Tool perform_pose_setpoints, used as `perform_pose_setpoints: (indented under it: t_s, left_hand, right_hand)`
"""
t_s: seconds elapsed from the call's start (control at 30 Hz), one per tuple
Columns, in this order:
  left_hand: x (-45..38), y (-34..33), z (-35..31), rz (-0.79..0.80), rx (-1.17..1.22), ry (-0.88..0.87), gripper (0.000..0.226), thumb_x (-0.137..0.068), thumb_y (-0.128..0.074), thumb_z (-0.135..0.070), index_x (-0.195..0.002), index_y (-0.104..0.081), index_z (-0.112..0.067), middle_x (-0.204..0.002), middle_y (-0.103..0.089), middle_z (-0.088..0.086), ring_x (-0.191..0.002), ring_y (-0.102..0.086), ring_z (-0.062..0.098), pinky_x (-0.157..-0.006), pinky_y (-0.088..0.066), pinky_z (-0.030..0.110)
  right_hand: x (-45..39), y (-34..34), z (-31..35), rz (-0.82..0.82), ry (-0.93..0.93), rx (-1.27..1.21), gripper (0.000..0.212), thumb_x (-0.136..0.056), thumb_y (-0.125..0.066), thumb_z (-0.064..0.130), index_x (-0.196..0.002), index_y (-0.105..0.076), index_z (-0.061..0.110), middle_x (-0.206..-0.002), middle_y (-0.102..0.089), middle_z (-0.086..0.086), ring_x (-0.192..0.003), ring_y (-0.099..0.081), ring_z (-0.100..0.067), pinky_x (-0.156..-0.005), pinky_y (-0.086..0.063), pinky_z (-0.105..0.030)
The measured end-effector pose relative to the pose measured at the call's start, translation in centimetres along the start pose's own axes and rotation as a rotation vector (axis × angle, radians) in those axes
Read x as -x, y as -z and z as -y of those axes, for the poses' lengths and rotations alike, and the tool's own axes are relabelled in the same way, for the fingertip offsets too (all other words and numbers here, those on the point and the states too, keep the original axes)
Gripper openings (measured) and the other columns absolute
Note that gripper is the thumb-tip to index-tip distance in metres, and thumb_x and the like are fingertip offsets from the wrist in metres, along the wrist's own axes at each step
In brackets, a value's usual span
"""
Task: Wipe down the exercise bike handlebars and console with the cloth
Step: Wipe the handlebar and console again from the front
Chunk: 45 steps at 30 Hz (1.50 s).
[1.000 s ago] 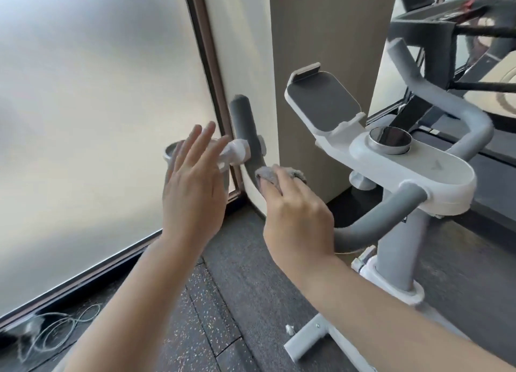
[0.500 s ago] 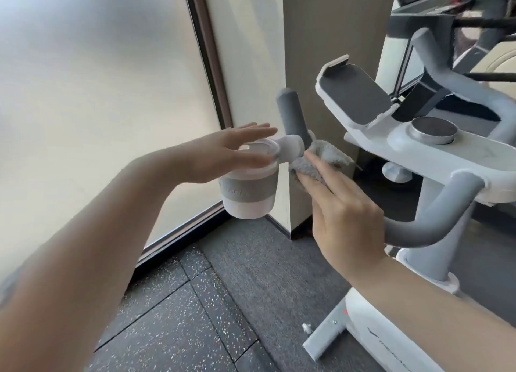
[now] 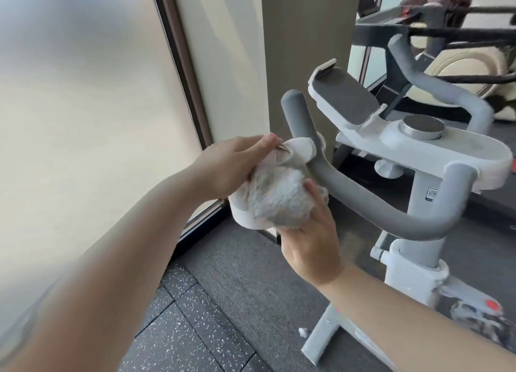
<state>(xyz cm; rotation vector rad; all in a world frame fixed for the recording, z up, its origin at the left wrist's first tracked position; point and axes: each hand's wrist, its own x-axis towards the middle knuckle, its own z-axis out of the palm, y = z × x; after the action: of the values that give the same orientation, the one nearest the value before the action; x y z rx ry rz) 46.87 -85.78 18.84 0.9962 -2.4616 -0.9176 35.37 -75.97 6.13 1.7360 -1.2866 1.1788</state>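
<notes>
Since the earlier frame the cloth has gone from the handlebar's grey upright grip down onto the side of the white cup holder, and the left hand has shifted from flat over the holder's rim to its near-left side. Right hand fingers are curled up under the cloth, pressing the bunched grey wad against the holder's wall; thumb tip shows on the cloth's right edge, other fingers hidden behind the cloth. Left hand fingers lie together, lightly bent against the holder's top and upper side, fingertips at its white mounting bracket; whether they actually grip it or just steady it, cannot tell. Both forearms are bare and come in from lower left and lower right. Cloth covers most of the holder; only the bottom left corner and the bracket show. Holder hangs off the left handlebar, a grey foam bar that curves from the upright tip down and across to the bike's stem. Console is white, right of the hands, untouched, with a round metal knob on top and a tilted grey device tray behind it. Right handlebar rises behind the console. Frosted window at left, dark speckled rubber floor below. Other gym machines blurred at top right.
</notes>
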Motion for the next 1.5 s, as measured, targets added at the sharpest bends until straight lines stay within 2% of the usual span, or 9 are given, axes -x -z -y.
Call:
perform_pose_setpoints:
  t_s: [0.17,0.37,0.53,0.67,0.8,0.93,1.2,1.4,1.5]
  left_hand:
    - [0.9,-1.8,-0.3,-0.368,-0.035,-0.044,0.056,-0.093,-0.025,-0.054,-0.063,-0.053,-0.016,-0.055,-0.055,0.000,-0.067,-0.054,0.030,-0.067,-0.044,0.037]
    - [1.5,-5.1,-2.1,-0.695,-0.342,-0.151,0.036,-0.093,-0.036,-0.032,-0.106,-0.069,-0.028,-0.116,-0.067,-0.012,-0.112,-0.056,0.013,-0.103,-0.034,0.032]
    - [1.4,-8.1,-4.4,-0.560,-0.592,-0.228,0.036,-0.094,-0.037,-0.028,-0.119,-0.062,-0.024,-0.129,-0.061,-0.007,-0.127,-0.049,0.015,-0.115,-0.012,0.044]
    - [0.4,-10.7,-5.7,-0.370,-0.250,-0.282,0.042,-0.096,-0.028,-0.026,-0.123,-0.058,-0.016,-0.122,-0.064,0.002,-0.121,-0.048,0.011,-0.110,-0.025,0.032]
    - [-0.1,-11.7,-5.9,-0.427,-0.111,-0.253,0.038,-0.097,-0.028,-0.028,-0.113,-0.060,-0.019,-0.098,-0.064,-0.004,-0.109,-0.049,0.010,-0.108,-0.027,0.040]
    - [0.0,-14.7,-7.9,-0.209,-0.249,-0.275,0.047,-0.094,-0.020,-0.041,-0.117,-0.058,-0.026,-0.115,-0.065,-0.008,-0.127,-0.046,0.010,-0.118,-0.007,0.038]
    - [-0.5,-18.9,-9.9,-0.202,-0.624,-0.272,0.043,-0.097,-0.027,-0.039,-0.112,-0.065,-0.028,-0.122,-0.063,-0.015,-0.132,-0.044,0.013,-0.115,-0.010,0.040]
    - [-0.4,-20.1,-10.2,-0.339,-0.638,-0.182,0.038,-0.093,-0.036,-0.030,-0.118,-0.064,-0.021,-0.128,-0.061,-0.006,-0.134,-0.042,0.020,-0.114,-0.019,0.044]
    - [-0.3,-20.4,-10.6,-0.358,-0.656,-0.126,0.039,-0.092,-0.035,-0.028,-0.116,-0.064,-0.020,-0.130,-0.060,-0.004,-0.135,-0.040,0.022,-0.115,-0.020,0.045]
  right_hand:
    - [-2.5,-0.9,3.1,-0.094,-0.262,-0.124,0.036,-0.098,-0.040,0.003,-0.130,-0.053,0.009,-0.145,-0.042,-0.006,-0.136,-0.039,-0.029,-0.112,-0.034,-0.043]
    - [-4.4,4.1,-3.3,0.083,-0.403,0.150,0.040,-0.090,-0.049,-0.006,-0.126,-0.061,0.007,-0.141,-0.051,-0.010,-0.125,-0.051,-0.034,-0.101,-0.045,-0.045]
    - [-3.0,7.2,-2.3,0.432,-0.501,0.342,0.041,-0.089,-0.042,0.010,-0.123,-0.063,0.018,-0.128,-0.060,-0.004,-0.098,-0.062,-0.023,-0.086,-0.052,-0.034]
    - [-3.9,8.0,-1.9,0.562,-0.630,0.397,0.043,-0.087,-0.034,0.014,-0.125,-0.053,0.014,-0.118,-0.057,-0.007,-0.104,-0.056,-0.027,-0.091,-0.046,-0.038]
    - [-3.9,7.5,-2.4,0.522,-0.605,0.362,0.040,-0.085,-0.049,0.014,-0.124,-0.055,0.010,-0.109,-0.060,-0.008,-0.100,-0.058,-0.027,-0.089,-0.047,-0.036]
    - [1.0,13.1,-5.0,0.405,-0.608,0.210,0.027,-0.081,-0.059,0.018,-0.107,-0.067,0.012,-0.099,-0.064,-0.002,-0.086,-0.059,-0.020,-0.067,-0.052,-0.033]
    - [2.7,17.9,-17.1,0.333,-0.854,0.151,0.028,-0.088,-0.055,0.002,-0.110,-0.070,0.010,-0.134,-0.057,0.000,-0.115,-0.056,-0.025,-0.095,-0.046,-0.038]
    - [4.2,17.4,-15.3,0.452,-0.409,-0.118,0.024,-0.094,-0.053,0.020,-0.096,-0.074,0.009,-0.115,-0.067,-0.003,-0.108,-0.060,-0.024,-0.101,-0.041,-0.036]
    - [2.9,18.8,-20.2,0.529,-0.432,0.014,0.020,-0.095,-0.056,0.018,-0.106,-0.073,0.014,-0.120,-0.066,-0.001,-0.112,-0.058,-0.025,-0.109,-0.029,-0.040]
